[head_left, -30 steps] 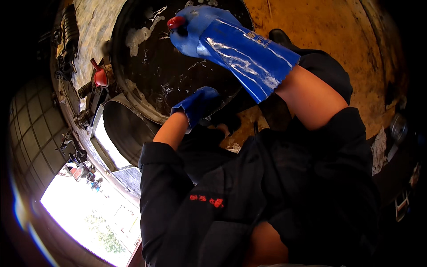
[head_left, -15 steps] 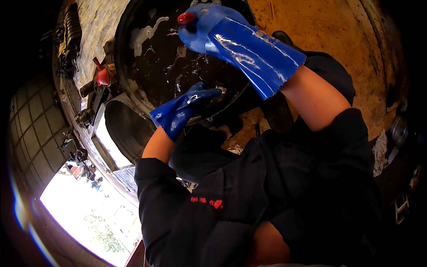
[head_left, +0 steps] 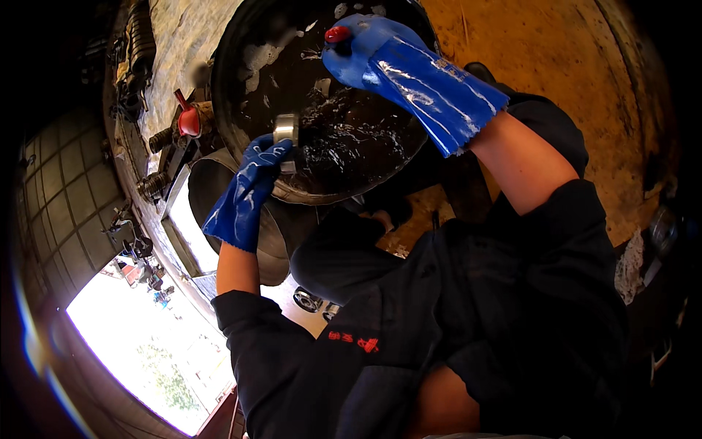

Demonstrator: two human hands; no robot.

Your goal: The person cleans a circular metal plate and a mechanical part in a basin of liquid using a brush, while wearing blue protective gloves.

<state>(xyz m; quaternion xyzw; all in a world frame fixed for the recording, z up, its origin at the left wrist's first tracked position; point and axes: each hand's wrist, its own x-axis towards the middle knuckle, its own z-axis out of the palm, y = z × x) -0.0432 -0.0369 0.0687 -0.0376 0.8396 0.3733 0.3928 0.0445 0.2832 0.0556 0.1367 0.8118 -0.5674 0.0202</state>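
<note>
Both of my hands wear blue rubber gloves. My left hand [head_left: 265, 157] grips a shiny metal ring [head_left: 286, 129], like a bearing ring, at the left rim of a large round black tub [head_left: 238, 139]. The ring is tilted, and fingers cover part of it. Dark liquid [head_left: 358, 139] with patches of foam fills the tub, its surface rippled. Above the tub's far right part, my right hand [head_left: 365, 47] is closed around a red-handled tool [head_left: 338, 34]. Only the handle's end sticks out of the fist; its working end is mostly hidden, with a few thin bristle-like lines beside the glove.
A grey metal drum [head_left: 267, 252] lies left of the tub. Beyond it are a red funnel-shaped scoop [head_left: 188, 117] and thick coil springs [head_left: 141, 36]. Several bearing-like rings [head_left: 307, 298] sit on the floor by my knee. Yellowish, stained flooring [head_left: 541, 51] spreads to the right.
My left hand has risen out of the tub and moved left, now showing the metal ring. The liquid has rippled. My right hand stays closed on the red-handled tool, as the view shifts slightly.
</note>
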